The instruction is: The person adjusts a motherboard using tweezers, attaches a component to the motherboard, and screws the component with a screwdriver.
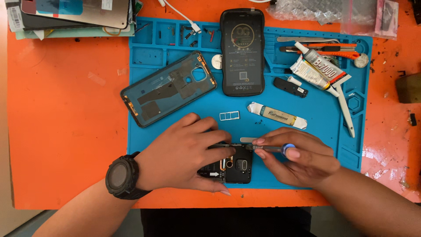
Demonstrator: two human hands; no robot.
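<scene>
An opened black phone (234, 169) lies on the blue work mat (324, 118), its inner parts and camera module showing. My left hand (184, 153), with a black watch on the wrist, lies over the phone's left half and holds it down. My right hand (294, 156) grips a small screwdriver (269, 149) with a blue cap, its tip touching the phone's upper right corner. The removed back cover (169, 87) lies inside up at the mat's upper left. A small white card tray (230, 115) rests just above my hands.
A second black phone (242, 52) stands at the mat's top centre. To the right lie glue tubes (318, 66), a flattened white tube (277, 115), tweezers (346, 114), a cutter and a small black part (290, 86). Stacked panels (74, 13) sit top left on the orange table (61, 123); plastic bags sit top right.
</scene>
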